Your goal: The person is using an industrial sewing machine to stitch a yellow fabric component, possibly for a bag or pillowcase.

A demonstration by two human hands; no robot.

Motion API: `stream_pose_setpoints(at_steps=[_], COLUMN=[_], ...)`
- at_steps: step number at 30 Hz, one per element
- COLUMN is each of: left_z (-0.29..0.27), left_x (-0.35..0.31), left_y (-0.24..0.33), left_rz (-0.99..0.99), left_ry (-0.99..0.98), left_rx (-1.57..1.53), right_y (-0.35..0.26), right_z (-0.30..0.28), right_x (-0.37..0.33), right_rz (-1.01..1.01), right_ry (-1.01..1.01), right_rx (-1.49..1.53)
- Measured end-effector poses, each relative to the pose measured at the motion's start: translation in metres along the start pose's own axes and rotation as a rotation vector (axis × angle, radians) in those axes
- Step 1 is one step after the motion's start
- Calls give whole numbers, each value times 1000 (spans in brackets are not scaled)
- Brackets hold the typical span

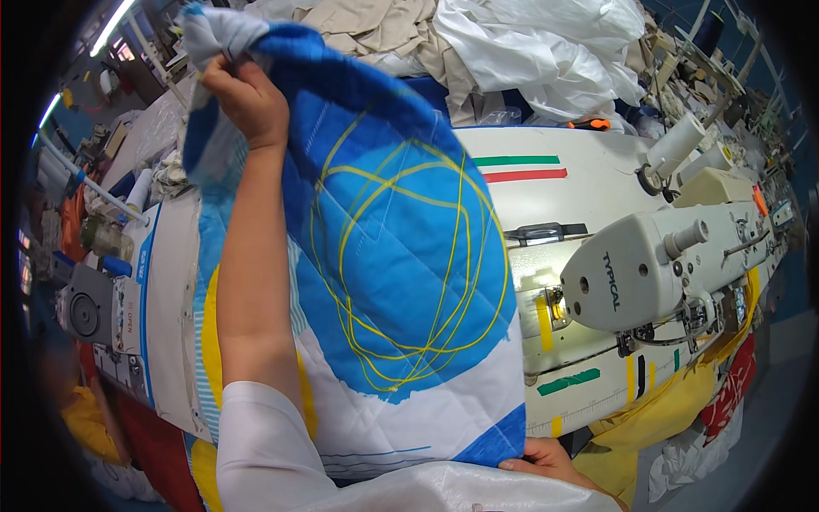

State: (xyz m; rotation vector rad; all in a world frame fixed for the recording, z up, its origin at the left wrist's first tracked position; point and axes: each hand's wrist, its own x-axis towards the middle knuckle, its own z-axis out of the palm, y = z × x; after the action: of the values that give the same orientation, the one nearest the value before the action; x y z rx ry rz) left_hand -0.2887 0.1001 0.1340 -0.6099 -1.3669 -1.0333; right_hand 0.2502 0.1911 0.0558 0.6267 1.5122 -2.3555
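Observation:
A quilted fabric piece [401, 256] in blue and white, printed with looping yellow lines, stretches between my two hands. My left hand [247, 98] is raised at the upper left, its fingers closed on a bunched edge of the fabric. Low at the right, my right hand [546, 465] pinches the fabric's near corner; part of that hand is hidden by my white sleeve. Just right of the fabric stands a sewing machine [631, 264], its needle area [554, 307] lit and apart from both hands.
White and beige cloth [537, 51] is heaped behind the white sewing table [512, 196]. Thread cones [678, 141] stand at the back right, and an orange-handled tool [589, 125] lies at the far edge. Another machine [90, 307] and a person in yellow [90, 418] are at the left.

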Motion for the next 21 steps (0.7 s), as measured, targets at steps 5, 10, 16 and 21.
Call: stream_pose_setpoints(at_steps=[5,10,16,21], left_z=[26,-32,-176,-231], left_x=[-50,-82,-62,-97], left_y=[-60,-38,91,126], left_rz=[-110,-308,-204,-221], left_ry=[-773,-1105,-1758,-1662], left_rx=[218,335,467,434], right_y=[-3,11,3,22], right_z=[2,3,5,3], right_x=[20,28,24,16], right_rz=[-42,-232,-391,-612], right_ry=[157,302,494,497], right_rx=[15,-247,-356,-602])
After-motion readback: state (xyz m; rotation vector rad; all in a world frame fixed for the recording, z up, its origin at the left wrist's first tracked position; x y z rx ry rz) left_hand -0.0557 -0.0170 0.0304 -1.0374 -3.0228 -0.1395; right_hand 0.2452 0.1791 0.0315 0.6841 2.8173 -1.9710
